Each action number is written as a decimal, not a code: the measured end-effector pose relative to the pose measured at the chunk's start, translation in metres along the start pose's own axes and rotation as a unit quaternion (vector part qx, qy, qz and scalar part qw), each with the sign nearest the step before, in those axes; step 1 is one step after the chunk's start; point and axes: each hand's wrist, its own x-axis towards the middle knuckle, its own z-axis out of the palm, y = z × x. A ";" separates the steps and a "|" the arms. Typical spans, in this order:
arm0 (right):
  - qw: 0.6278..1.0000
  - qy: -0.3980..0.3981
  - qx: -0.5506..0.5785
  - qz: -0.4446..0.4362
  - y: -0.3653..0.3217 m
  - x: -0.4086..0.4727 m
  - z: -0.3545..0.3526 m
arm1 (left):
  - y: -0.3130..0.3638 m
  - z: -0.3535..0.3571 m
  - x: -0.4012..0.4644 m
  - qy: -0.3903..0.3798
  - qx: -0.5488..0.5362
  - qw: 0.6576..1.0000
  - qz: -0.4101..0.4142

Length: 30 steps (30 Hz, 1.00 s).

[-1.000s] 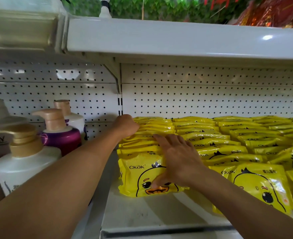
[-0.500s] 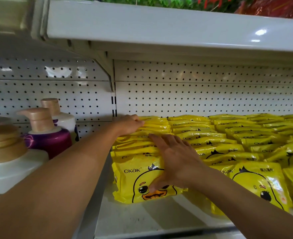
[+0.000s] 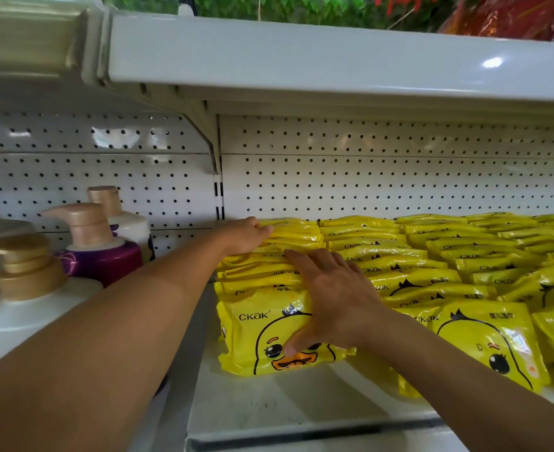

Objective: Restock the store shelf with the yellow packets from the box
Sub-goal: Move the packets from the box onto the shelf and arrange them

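Yellow duck-print packets stand in rows on the white shelf [image 3: 269, 402]. On the leftmost row [image 3: 262, 272], my left hand [image 3: 244, 234] reaches to the back, its fingers curled over the tops of the rear packets. At the front of that row my right hand [image 3: 331, 298] lies spread over the packet tops. Its thumb presses on the face of the front packet [image 3: 256, 340], which leans forward. More packet rows [image 3: 464, 256] fill the shelf to the right. No box is in view.
Pump bottles stand on the shelf section to the left: a purple one [image 3: 99, 256] and a white one [image 3: 24, 311] close to my left forearm. The upper shelf [image 3: 301, 60] hangs low overhead. A pegboard wall [image 3: 367, 177] closes the back.
My left hand's fingers have slid from the row's side onto the tops of the rear packets. My right hand stays on the front packets. The view has shifted slightly.
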 end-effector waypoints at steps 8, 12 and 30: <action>1.000 0.010 -0.016 0.013 -0.005 -0.008 -0.004 | -0.008 -0.004 -0.022 0.004 -0.002 1.000 -0.005; 1.000 0.020 -0.010 0.011 -0.007 -0.015 -0.003 | -0.009 -0.005 -0.031 0.004 -0.005 1.000 -0.008; 0.995 0.062 -0.036 0.070 -0.024 -0.021 0.012 | -0.010 -0.004 -0.052 -0.009 0.001 1.000 -0.003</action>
